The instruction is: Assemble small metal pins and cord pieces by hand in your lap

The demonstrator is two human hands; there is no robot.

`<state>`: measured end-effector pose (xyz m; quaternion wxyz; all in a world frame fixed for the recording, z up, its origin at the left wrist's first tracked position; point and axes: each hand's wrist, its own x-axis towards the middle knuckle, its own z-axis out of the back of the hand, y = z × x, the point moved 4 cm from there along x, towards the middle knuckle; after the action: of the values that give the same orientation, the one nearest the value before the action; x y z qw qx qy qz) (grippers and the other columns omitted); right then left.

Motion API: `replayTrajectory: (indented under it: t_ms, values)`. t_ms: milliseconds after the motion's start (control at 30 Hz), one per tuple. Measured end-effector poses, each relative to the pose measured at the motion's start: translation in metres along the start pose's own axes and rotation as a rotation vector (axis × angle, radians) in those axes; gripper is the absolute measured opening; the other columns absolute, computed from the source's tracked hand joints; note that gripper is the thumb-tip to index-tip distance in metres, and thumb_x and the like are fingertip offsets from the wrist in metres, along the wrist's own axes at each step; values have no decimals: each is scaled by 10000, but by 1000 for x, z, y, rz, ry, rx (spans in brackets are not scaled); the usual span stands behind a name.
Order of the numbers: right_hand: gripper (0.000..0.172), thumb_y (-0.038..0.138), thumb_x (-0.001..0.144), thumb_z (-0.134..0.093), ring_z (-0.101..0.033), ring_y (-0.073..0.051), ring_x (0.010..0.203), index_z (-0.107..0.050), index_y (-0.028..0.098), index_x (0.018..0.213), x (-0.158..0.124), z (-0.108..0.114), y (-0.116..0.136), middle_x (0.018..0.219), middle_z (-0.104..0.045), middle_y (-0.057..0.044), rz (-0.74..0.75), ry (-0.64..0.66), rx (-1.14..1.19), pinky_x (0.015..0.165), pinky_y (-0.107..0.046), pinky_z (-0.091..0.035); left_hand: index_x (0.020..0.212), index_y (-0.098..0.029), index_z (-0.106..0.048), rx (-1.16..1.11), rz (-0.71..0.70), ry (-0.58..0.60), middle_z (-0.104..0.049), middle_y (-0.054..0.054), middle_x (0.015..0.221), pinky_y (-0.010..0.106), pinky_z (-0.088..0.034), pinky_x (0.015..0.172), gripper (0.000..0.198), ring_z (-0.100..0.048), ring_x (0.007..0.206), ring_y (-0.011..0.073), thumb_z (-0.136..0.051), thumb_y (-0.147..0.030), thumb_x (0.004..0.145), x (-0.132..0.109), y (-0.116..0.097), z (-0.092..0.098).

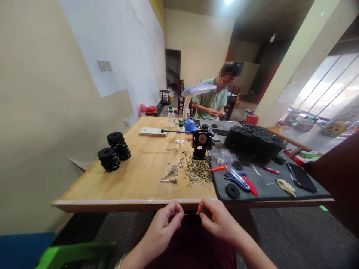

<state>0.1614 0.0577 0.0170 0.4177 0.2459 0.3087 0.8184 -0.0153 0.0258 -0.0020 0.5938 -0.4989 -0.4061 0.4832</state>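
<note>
A thin thread (pixel 190 214) runs level, left to right, below the counter (pixel 134 179) edge; left hand (pixel 164 224) and right hand (pixel 214 220) each pinch one end; it looks hair-fine, pale, barely visible. Beyond lie scattered beads (pixel 198 170); farther, a winding tool (pixel 200 144).

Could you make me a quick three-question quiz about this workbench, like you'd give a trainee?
1. True or false: the left hand and right hand rest on the wooden table.
2. Where do the scissors lie: A) on the dark mat, B) on bare wood?
3. What stands in two stacks at the table's left?

Key: 1. False, they are held below its front edge, pinching something thin. 2. A. 3. Black spools.
</note>
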Motion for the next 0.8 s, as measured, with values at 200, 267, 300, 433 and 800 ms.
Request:
replayTrajectory:
  t_ms: [200, 267, 300, 433, 800]
  values:
    - [158, 52, 705, -477, -458, -113, 555, -521, 204, 714, -2, 4, -4, 595, -503, 52, 0, -28, -24, 539, -212, -317, 737, -177, -503, -45, -1, -25, -429, -36, 625, 222, -343, 573, 280, -394, 599, 124, -484, -417, 881, -2, 0, 0]
    - [160, 51, 705, -476, -456, -113, 553, -525, 204, 704, -3, 5, -4, 590, -503, 51, 10, -30, -22, 539, -214, -317, 737, -178, -501, -43, -1, -21, -431, -35, 628, 222, -345, 573, 284, -396, 600, 125, -482, -423, 879, -1, -1, 0]
    - [159, 53, 710, -478, -459, -114, 557, -529, 203, 703, -3, 6, -4, 591, -508, 49, 19, -33, -22, 544, -216, -320, 739, -179, -500, -40, 0, -19, -431, -35, 628, 222, -345, 572, 282, -395, 598, 125, -480, -422, 880, -1, -1, 0]
    - [137, 83, 767, -504, -505, -127, 600, -563, 206, 754, -4, 8, -4, 647, -578, 30, 40, -13, -33, 583, -226, -362, 732, -178, -503, -5, -10, -28, -429, -36, 629, 219, -339, 565, 256, -391, 593, 123, -482, -387, 878, -2, -4, 1]
    - [96, 130, 844, -507, -577, -202, 855, -560, 210, 853, 5, 11, 7, 884, -635, -61, 106, -220, 36, 767, -317, -446, 728, -181, -509, 137, -33, -52, -455, -28, 634, 223, -330, 562, 222, -391, 592, 130, -468, -337, 880, -4, -12, 2]
